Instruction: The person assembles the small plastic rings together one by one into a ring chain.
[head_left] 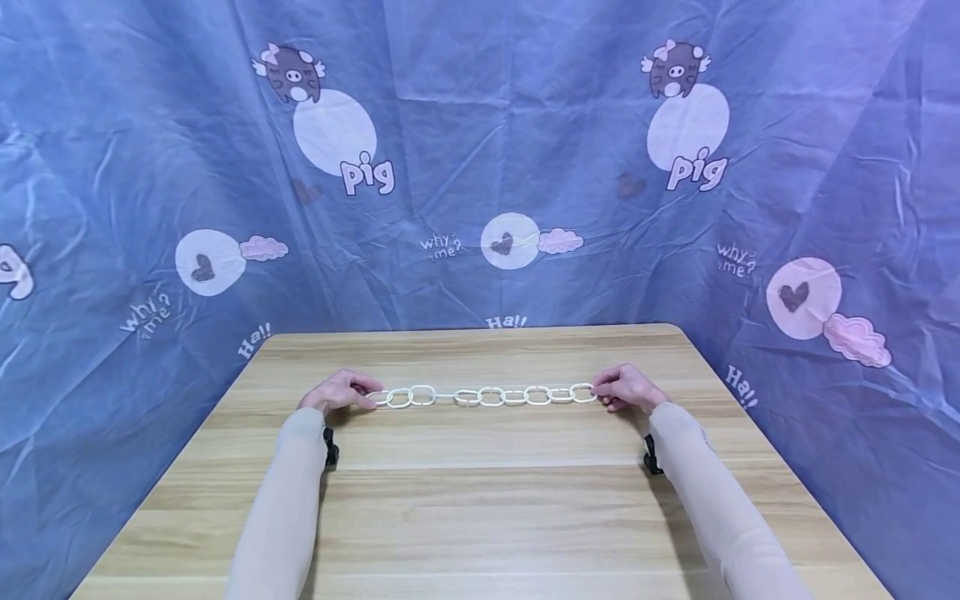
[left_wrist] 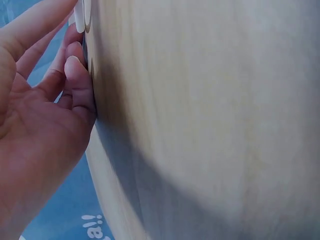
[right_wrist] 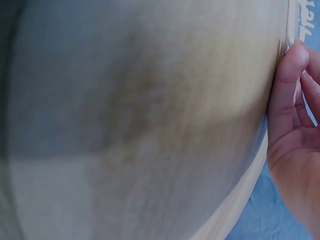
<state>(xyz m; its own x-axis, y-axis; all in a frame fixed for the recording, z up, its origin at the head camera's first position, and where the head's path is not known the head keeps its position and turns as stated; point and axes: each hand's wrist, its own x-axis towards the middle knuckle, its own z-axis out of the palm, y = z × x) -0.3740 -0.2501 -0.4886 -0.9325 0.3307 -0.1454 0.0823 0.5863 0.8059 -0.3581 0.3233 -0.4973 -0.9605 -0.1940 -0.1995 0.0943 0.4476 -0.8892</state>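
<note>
A white chain (head_left: 491, 397) of large oval links runs nearly straight from left to right across the far half of the wooden table. Its left end link is pinched by my left hand (head_left: 343, 391), while my right hand (head_left: 628, 387) pinches the link at the other end. In the left wrist view the chain's end (left_wrist: 80, 17) shows at the top, by the fingers. The right wrist view has my thumb and fingers meeting at its right edge, low over the tabletop, with a sliver of the white link above them.
The light wood table (head_left: 480, 525) has rounded far corners. Behind it and on both sides hangs a blue printed curtain (head_left: 450, 192). A black wrist strap (head_left: 330, 450) sits on the left wrist and another strap (head_left: 652, 457) on the right.
</note>
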